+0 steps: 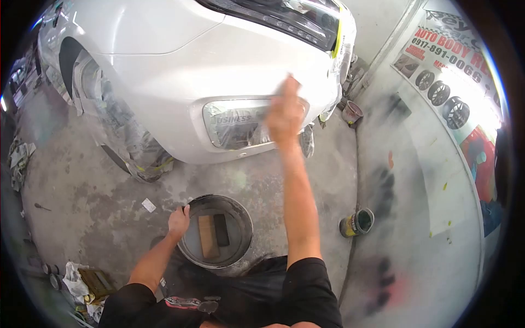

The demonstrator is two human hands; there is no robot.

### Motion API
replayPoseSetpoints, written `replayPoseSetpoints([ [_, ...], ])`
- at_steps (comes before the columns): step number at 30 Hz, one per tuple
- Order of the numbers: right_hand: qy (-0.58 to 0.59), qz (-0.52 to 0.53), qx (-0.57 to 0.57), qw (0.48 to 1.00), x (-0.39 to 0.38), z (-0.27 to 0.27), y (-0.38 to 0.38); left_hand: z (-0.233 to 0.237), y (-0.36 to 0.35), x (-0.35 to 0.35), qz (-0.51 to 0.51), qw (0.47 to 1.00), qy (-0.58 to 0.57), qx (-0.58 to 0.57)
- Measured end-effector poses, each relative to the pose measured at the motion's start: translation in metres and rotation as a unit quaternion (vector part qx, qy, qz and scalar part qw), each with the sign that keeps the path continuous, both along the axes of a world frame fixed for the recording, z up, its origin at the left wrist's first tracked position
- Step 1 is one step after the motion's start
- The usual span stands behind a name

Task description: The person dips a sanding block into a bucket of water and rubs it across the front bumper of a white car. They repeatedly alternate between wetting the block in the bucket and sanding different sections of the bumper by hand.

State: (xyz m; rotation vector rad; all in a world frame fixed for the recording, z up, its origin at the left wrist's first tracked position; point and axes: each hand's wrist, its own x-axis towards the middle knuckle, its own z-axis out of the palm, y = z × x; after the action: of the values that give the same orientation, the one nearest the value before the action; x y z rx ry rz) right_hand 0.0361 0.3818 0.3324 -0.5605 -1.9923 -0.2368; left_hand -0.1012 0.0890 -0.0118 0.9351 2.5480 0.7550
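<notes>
My left hand point(178, 221) is closed on the rim of a round dark bucket point(247, 229) standing on the floor between my legs. Greyish water fills part of it, and a long tan block point(208, 236) and a shorter black block point(221, 229) lie inside. My right arm stretches forward to the white car bumper point(169, 76). Motion smears my right hand point(285, 115), which is over the right side of a bumper opening covered with newspaper point(229, 120). Its fingers are too blurred to show whether something is under them.
Paper masks the front wheel point(117, 109); yellow tape edges the headlight point(290, 22). An open can point(356, 223) stands by the right wall point(415, 218), with a small pot point(351, 112) farther back. A white slip point(148, 205) lies on the floor; a littered box point(95, 283) sits lower left.
</notes>
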Motion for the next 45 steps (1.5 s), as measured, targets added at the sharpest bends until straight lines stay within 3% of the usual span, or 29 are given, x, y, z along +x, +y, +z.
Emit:
replayPoseSetpoints([
  [1,0.081,0.0,-0.095,0.992,0.014,0.0,0.02,-0.001,0.001,0.0,0.004,1.0,-0.003,-0.002],
  [4,0.119,0.061,-0.115,0.984,-0.022,-0.002,-0.011,-0.01,0.004,0.0,-0.004,1.0,-0.004,-0.003],
  [5,0.066,0.026,0.028,0.997,-0.049,-0.01,-0.036,-0.015,0.002,-0.001,-0.011,1.0,0.001,0.003],
  [6,-0.045,0.053,0.013,0.998,-0.063,-0.002,-0.082,-0.017,0.003,-0.003,-0.015,1.0,0.009,0.011],
  [9,-0.168,0.099,0.104,0.975,-0.057,0.01,-0.095,-0.007,-0.001,-0.002,-0.014,1.0,-0.005,-0.006],
  [11,-0.073,0.066,0.086,0.991,-0.03,-0.008,-0.038,-0.011,0.004,-0.003,-0.016,0.998,-0.031,-0.051],
  [12,-0.024,0.081,0.035,0.996,-0.01,-0.012,-0.01,0.001,0.001,-0.003,-0.12,0.991,0.032,-0.051],
  [13,-0.006,0.077,-0.016,0.997,0.009,-0.013,0.009,0.036,-0.001,0.005,-0.069,0.995,-0.038,-0.058],
  [14,-0.023,0.034,-0.04,0.998,0.022,-0.012,0.024,0.014,0.003,0.0,-0.015,0.993,-0.097,-0.059],
  [15,-0.065,-0.012,-0.04,0.997,0.017,-0.011,0.024,0.03,0.0,0.002,-0.008,0.99,-0.13,-0.049],
  [17,-0.199,-0.053,0.023,0.978,-0.026,-0.01,-0.014,0.019,-0.002,0.008,0.02,0.997,-0.074,0.001],
  [18,-0.196,-0.002,0.06,0.979,-0.038,-0.005,-0.042,0.018,-0.003,0.009,0.026,0.997,-0.074,0.003],
  [20,-0.076,0.159,0.131,0.976,-0.06,0.018,-0.095,0.021,-0.004,0.007,0.018,0.997,-0.071,0.006],
  [22,-0.138,0.106,0.15,0.973,-0.03,0.025,-0.066,0.015,-0.002,0.005,0.013,0.997,-0.075,-0.02],
  [24,-0.026,0.136,0.031,0.99,0.006,0.007,-0.01,0.014,-0.002,0.0,0.017,0.996,-0.082,-0.023],
  [25,-0.025,0.06,-0.03,0.997,0.022,0.003,-0.001,0.016,-0.001,0.001,0.022,0.996,-0.087,-0.015],
  [27,-0.01,0.04,-0.002,0.999,0.006,-0.001,-0.013,0.02,-0.001,0.011,0.028,0.994,-0.101,-0.011],
  [29,-0.002,0.137,0.089,0.987,-0.043,-0.001,-0.055,0.028,-0.001,0.013,0.029,0.994,-0.102,-0.014],
  [31,-0.071,0.176,0.075,0.979,-0.063,0.009,-0.102,0.012,-0.002,0.009,0.028,0.997,-0.068,-0.013],
  [34,-0.071,0.109,0.074,0.989,-0.027,0.014,-0.055,0.015,-0.005,0.008,0.003,0.997,-0.066,-0.029],
  [37,0.047,-0.031,-0.052,0.997,0.028,-0.004,0.024,0.001,0.005,0.002,-0.012,0.998,-0.057,-0.037],
  [39,0.077,0.045,-0.042,0.995,0.01,-0.008,0.026,0.005,0.005,0.002,-0.002,0.999,-0.043,-0.026],
  [40,0.077,0.105,0.051,0.99,-0.015,-0.007,0.004,0.008,0.002,0.002,0.001,0.999,-0.042,-0.028],
  [41,0.025,0.106,0.08,0.991,-0.034,0.003,-0.037,0.01,0.004,0.004,0.006,0.999,-0.042,-0.033],
  [43,-0.075,0.155,0.032,0.985,-0.058,0.015,-0.094,0.006,0.006,0.005,0.001,0.999,-0.032,-0.03],
  [45,-0.119,0.096,0.083,0.985,-0.041,0.018,-0.07,0.002,0.001,0.0,-0.005,0.999,-0.015,-0.03],
])
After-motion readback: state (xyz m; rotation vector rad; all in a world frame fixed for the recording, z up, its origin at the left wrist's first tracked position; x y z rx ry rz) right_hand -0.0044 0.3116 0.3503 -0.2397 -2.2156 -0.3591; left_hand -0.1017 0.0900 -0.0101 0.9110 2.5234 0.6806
